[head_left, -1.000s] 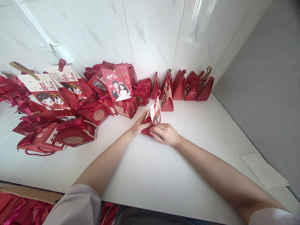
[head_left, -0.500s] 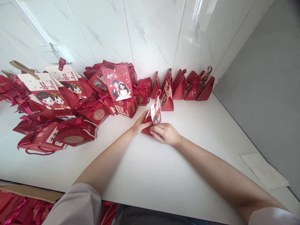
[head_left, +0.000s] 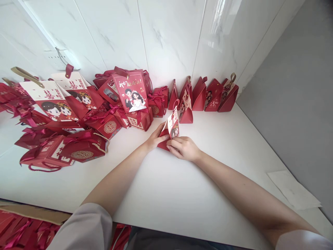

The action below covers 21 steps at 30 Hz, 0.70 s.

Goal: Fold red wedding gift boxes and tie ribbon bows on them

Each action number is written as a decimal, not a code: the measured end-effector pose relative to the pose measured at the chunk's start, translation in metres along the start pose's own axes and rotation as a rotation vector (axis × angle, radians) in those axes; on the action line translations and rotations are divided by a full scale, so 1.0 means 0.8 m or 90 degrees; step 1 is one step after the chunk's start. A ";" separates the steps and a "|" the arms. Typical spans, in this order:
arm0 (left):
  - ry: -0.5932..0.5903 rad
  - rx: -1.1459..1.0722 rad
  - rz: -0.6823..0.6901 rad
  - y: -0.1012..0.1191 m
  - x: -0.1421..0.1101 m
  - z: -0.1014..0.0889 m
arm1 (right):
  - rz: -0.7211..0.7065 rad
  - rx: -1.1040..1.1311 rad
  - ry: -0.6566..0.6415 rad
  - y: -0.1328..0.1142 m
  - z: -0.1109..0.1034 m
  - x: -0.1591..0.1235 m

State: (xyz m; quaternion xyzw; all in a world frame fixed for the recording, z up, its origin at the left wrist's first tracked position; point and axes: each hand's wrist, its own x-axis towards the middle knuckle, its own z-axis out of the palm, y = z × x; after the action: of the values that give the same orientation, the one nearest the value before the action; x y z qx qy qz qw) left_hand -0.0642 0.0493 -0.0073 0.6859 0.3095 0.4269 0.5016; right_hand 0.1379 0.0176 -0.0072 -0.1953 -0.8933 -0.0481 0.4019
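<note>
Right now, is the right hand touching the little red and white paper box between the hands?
Touching. In the head view, the right hand has curled fingers against the lower part of the box.

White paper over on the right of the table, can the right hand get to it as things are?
Probably yes, though the right hand is busy at the small box and would have to let go first. Only bare tabletop lies between it and the white paper.

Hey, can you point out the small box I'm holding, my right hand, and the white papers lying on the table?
Small box (head_left: 173, 126): head view, its printed front panel.
Right hand (head_left: 185, 148): head view, back of the hand.
White papers (head_left: 292, 189): head view, the top sheet.
</note>
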 end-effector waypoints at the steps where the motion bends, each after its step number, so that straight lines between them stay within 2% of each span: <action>1: -0.001 0.000 -0.001 0.000 0.000 0.000 | 0.000 0.000 0.002 0.000 0.000 0.000; 8: 0.001 0.000 0.002 -0.001 0.001 0.000 | 0.000 0.010 0.011 0.000 0.003 -0.001; 13: 0.008 0.014 0.035 -0.001 -0.002 0.004 | 0.054 0.099 0.132 0.000 0.000 -0.001; 16: 0.028 0.124 0.121 0.003 -0.003 0.007 | 0.102 0.118 0.237 0.006 -0.018 0.008; 19: 0.095 0.315 0.228 0.009 -0.005 0.009 | 0.188 0.086 0.341 0.014 -0.053 0.023; 21: 0.125 0.388 0.269 0.012 -0.005 0.011 | 0.251 0.048 0.339 0.017 -0.082 0.036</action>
State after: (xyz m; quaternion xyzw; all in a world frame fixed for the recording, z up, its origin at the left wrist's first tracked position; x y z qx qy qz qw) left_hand -0.0581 0.0392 0.0000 0.8079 0.3205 0.4734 0.1433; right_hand 0.1723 0.0233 0.0572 -0.3298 -0.7033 0.0140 0.6296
